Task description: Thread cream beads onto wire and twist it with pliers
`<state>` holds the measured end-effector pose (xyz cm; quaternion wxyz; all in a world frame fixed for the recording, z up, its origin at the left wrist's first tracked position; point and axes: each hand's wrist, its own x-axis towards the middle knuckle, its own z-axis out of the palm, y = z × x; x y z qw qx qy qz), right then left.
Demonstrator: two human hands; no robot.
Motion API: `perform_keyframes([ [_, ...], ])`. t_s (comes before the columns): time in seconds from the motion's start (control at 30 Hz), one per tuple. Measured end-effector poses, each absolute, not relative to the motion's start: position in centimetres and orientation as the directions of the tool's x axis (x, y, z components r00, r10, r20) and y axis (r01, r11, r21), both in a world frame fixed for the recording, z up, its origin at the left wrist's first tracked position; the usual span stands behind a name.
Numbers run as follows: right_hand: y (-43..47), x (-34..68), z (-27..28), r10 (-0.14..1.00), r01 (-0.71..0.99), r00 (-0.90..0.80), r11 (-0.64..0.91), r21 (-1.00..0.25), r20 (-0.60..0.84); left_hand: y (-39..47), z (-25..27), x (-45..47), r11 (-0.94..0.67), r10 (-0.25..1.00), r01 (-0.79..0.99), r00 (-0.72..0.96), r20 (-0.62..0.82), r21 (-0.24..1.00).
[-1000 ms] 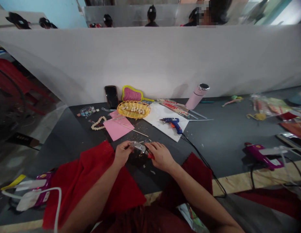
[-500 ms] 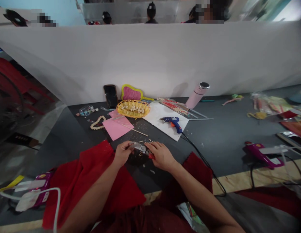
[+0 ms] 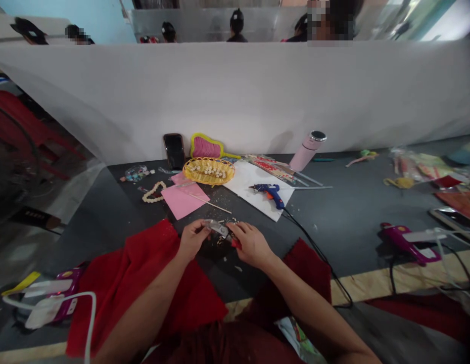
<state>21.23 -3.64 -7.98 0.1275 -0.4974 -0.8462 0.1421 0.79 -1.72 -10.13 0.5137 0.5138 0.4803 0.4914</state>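
My right hand (image 3: 253,243) is closed around the red handle of a cutting tool that looks like pliers (image 3: 221,229). The silver head with its round pivot points left toward my left hand (image 3: 193,239). That hand's thumb and fingers are pinched together at the tip of the tool; what lies between them is too small to make out. Small pale bits (image 3: 220,241) are scattered on the dark table under and around both hands. Close beyond, a blue glue gun (image 3: 272,193) lies on a white sheet (image 3: 242,182), and a thin stick (image 3: 216,205) rests near pink paper (image 3: 185,198).
A yellow basket (image 3: 197,174) holds pale beads. Behind it are a phone (image 3: 174,150) and a pink-and-yellow paddle shape (image 3: 206,146). A pink flask (image 3: 308,150) stands at the partition (image 3: 235,96). Red cloth (image 3: 144,273) lies under my left forearm; a black cord (image 3: 314,246) runs right.
Both hands stay almost in place, with the pliers still between them. The whole view has shifted down very slightly.
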Motion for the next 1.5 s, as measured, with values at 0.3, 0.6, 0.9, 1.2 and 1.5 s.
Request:
perform_keyframes([
  [0.3,-3.5,21.4,-7.3,0.860,0.810,-0.509,0.494,-0.315,0.038,-1.5,-10.8,0.3,-0.021,0.999,0.047,0.050,0.018,0.999],
  [0.6,-3.4,21.6,-7.0,0.854,0.811,-0.520,0.495,-0.312,0.003,-1.7,-10.7,0.4,0.004,0.998,0.047,0.061,-0.007,0.999],
  [0.9,-3.5,21.7,-7.2,0.847,0.798,-0.531,0.515,-0.313,0.039,-1.6,-10.7,0.3,-0.025,0.997,0.074,0.077,0.019,0.997],
  [1.2,-3.6,22.0,-7.8,0.839,0.766,-0.540,0.523,-0.374,0.066,-1.9,-10.5,0.6,-0.013,0.994,0.038,0.109,0.008,0.999],
  [1.5,-3.6,21.4,-7.8,0.867,0.810,-0.495,0.482,-0.333,0.053,-1.8,-10.7,0.7,0.013,0.999,-0.024,0.051,-0.012,1.000],
])
